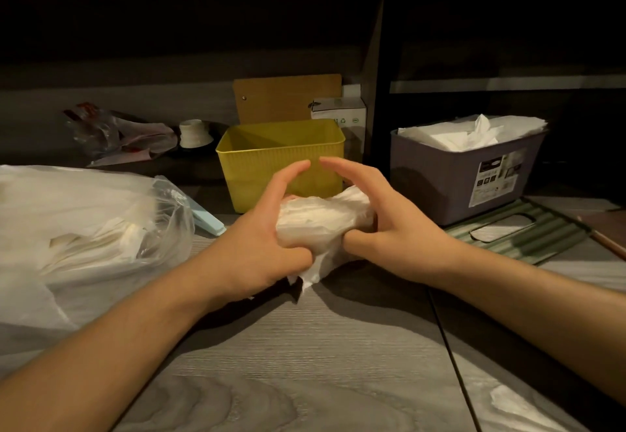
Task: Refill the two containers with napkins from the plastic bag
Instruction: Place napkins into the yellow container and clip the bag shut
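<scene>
Now both hands, left [271,228] and right [389,225], grip pinching a crumpled white napkin wad [318,221], squaring it before the empty yellow ribbed plastic container [281,160].

Two bare forearms reach into the head view from the lower corners, each ending in a bare hand — the left hand [261,245] and the right hand [396,232]. No sleeves show anywhere along the arms: they are uncovered from the frame edge to the wrist. Neither wrist carries a watch, band or bracelet, and no ring shows on any visible finger. No gloves — the fingers are slender, and the few visible nails look short and unpainted. The light is dim and warm, so finer surface detail cannot be told.
</scene>
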A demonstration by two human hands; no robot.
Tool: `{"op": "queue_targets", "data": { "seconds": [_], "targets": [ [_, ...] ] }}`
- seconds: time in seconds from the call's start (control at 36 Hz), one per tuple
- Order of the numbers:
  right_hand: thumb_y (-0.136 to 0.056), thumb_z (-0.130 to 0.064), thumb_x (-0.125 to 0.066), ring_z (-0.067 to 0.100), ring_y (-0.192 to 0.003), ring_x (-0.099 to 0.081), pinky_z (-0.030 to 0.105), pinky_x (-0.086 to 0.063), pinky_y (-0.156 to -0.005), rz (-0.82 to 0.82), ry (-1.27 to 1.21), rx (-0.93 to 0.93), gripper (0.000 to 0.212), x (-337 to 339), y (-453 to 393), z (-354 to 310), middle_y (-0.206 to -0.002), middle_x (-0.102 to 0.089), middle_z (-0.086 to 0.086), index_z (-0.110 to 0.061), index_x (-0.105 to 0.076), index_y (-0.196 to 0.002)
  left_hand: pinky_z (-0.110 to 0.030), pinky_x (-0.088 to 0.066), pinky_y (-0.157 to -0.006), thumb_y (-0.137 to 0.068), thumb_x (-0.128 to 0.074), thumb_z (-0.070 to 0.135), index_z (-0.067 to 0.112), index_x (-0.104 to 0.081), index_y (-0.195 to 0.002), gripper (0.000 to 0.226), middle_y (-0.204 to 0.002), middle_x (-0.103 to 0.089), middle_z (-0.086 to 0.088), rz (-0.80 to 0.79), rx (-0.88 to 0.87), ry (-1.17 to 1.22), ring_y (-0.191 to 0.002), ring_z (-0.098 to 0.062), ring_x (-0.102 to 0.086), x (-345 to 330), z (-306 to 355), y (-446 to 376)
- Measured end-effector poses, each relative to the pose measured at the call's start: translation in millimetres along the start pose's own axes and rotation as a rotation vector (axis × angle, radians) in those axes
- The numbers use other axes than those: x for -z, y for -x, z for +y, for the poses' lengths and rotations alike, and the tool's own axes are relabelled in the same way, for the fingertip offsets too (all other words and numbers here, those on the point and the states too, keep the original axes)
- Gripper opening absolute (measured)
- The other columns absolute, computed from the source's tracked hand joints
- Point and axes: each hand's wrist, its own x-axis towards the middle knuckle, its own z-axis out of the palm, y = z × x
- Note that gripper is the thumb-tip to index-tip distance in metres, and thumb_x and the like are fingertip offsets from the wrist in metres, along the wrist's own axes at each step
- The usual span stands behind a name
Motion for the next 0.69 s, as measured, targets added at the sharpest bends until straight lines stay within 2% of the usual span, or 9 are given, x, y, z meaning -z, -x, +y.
{"op": "queue_targets", "data": {
  "seconds": [0.03,0.08,0.17,0.22,0.31,0.36,0.47,0.58,0.69],
  "targets": [
    [-0.082,0.001,-0.065,-0.011,-0.124,-0.044,0.003,-0.04,-0.091,0.007,-0.006,-0.01,0.083,0.6,-0.5,-0.3,-0.143,-0.043,-0.018,-0.043,-0.039,-0.147,-0.039,-0.061,-0.079,-0.077,-0.074,0.001,0.065,-0.021,-0.143,0.106,-0.136,-0.051,0.0,0.014,-0.017,0.0,-0.091,-0.02,-0.07,0.1,0.1,0.3],
    [-0.082,0.006,-0.062,-0.001,-0.113,-0.058,0.02,-0.052,-0.094,0.062,-0.07,-0.039,0.076,2.1,-1.8,-0.7,-0.129,-0.056,-0.02,-0.035,-0.047,-0.144,-0.037,-0.061,-0.079,-0.079,-0.072,-0.003,0.057,-0.026,-0.147,0.101,-0.128,-0.058,0.002,0.077,-0.061,0.023,-0.093,-0.016,-0.069,-0.6,0.8,1.3],
    [-0.083,0.009,-0.06,0.02,-0.09,-0.068,0.042,-0.059,-0.082,0.181,-0.146,-0.04,0.072,5.0,-3.4,-2.3,-0.114,-0.064,-0.004,-0.032,-0.049,-0.141,-0.042,-0.061,-0.082,-0.084,-0.069,-0.01,0.055,-0.029,-0.145,0.098,-0.124,-0.06,0.008,0.17,-0.068,0.137,-0.096,-0.016,-0.07,0.5,1.9,0.8],
    [-0.083,0.008,-0.059,0.02,-0.075,-0.065,0.039,-0.057,-0.071,0.195,-0.143,-0.031,0.074,5.6,-2.7,-2.8,-0.108,-0.063,0.003,-0.035,-0.046,-0.142,-0.037,-0.06,-0.088,-0.084,-0.067,-0.012,0.055,-0.024,-0.148,0.101,-0.129,-0.058,0.008,0.171,-0.064,0.146,-0.102,-0.013,-0.07,1.5,0.6,-0.6],
    [-0.085,0.001,-0.062,0.01,-0.081,-0.064,0.025,-0.055,-0.069,0.102,-0.096,-0.088,0.081,3.2,0.0,-0.1,-0.11,-0.055,-0.016,-0.044,-0.036,-0.146,-0.034,-0.059,-0.09,-0.084,-0.069,-0.006,0.059,-0.012,-0.15,0.109,-0.134,-0.055,0.008,0.096,-0.014,-0.026,-0.101,-0.01,-0.068,0.8,-3.4,-0.9],
    [-0.086,-0.002,-0.063,0.014,-0.076,-0.062,0.024,-0.053,-0.066,0.091,-0.105,-0.111,0.082,2.6,0.3,0.9,-0.106,-0.056,-0.015,-0.049,-0.032,-0.146,-0.032,-0.059,-0.087,-0.083,-0.071,-0.001,0.062,-0.008,-0.149,0.11,-0.136,-0.052,0.007,0.084,0.021,-0.088,-0.096,-0.009,-0.068,0.3,-4.9,-1.3],
    [-0.089,-0.004,-0.06,-0.011,-0.095,-0.058,0.006,-0.048,-0.077,0.068,-0.07,-0.077,0.076,1.0,-4.0,1.2,-0.14,-0.045,-0.019,-0.044,-0.033,-0.148,-0.032,-0.052,-0.098,-0.085,-0.076,0.013,0.063,-0.004,-0.147,0.108,-0.145,-0.047,0.007,0.103,0.002,-0.061,-0.114,-0.009,-0.061,-1.2,-4.3,-2.9],
    [-0.091,-0.006,-0.061,0.0,-0.115,-0.055,0.022,-0.048,-0.098,0.072,-0.065,-0.094,0.063,0.6,-8.5,3.5,-0.134,-0.052,-0.019,-0.039,-0.046,-0.143,-0.03,-0.05,-0.098,-0.087,-0.073,0.008,0.06,-0.008,-0.149,0.104,-0.149,-0.044,0.002,0.133,0.004,-0.1,-0.117,-0.01,-0.057,-3.9,-4.5,-4.9],
    [-0.088,-0.008,-0.069,0.014,-0.097,-0.066,0.038,-0.058,-0.09,0.054,-0.149,-0.142,0.066,6.4,-8.3,7.4,-0.12,-0.06,-0.006,-0.039,-0.047,-0.142,-0.032,-0.054,-0.095,-0.087,-0.072,0.005,0.059,-0.014,-0.149,0.101,-0.14,-0.053,0.006,0.137,0.033,-0.045,-0.111,-0.011,-0.062,1.7,-7.4,-4.9]
  ]
}}
